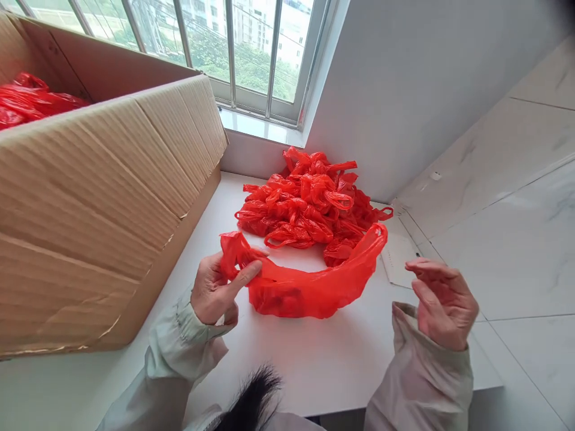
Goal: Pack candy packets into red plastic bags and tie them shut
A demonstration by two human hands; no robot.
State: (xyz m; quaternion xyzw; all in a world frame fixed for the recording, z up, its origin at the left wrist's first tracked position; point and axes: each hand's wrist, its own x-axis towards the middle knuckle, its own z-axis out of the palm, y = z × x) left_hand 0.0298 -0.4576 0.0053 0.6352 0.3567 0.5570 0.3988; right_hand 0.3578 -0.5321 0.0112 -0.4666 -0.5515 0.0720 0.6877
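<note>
A thin red plastic bag stretches sideways above the white table, its right-hand handle loop standing up. My left hand pinches the bag's left end between thumb and fingers, with a gathered flap sticking up over them. Something darker shows faintly through the film, but I cannot make out what it is. Off to the right, apart from the bag, my right hand is raised with its fingers bent and a gap between thumb and fingertips; nothing is in it. Behind the bag lies a heap of knotted red plastic bags.
A large cardboard box stands on the left, with more red bags inside. The white table meets a wall and a barred window at the back. A white sheet lies right of the heap.
</note>
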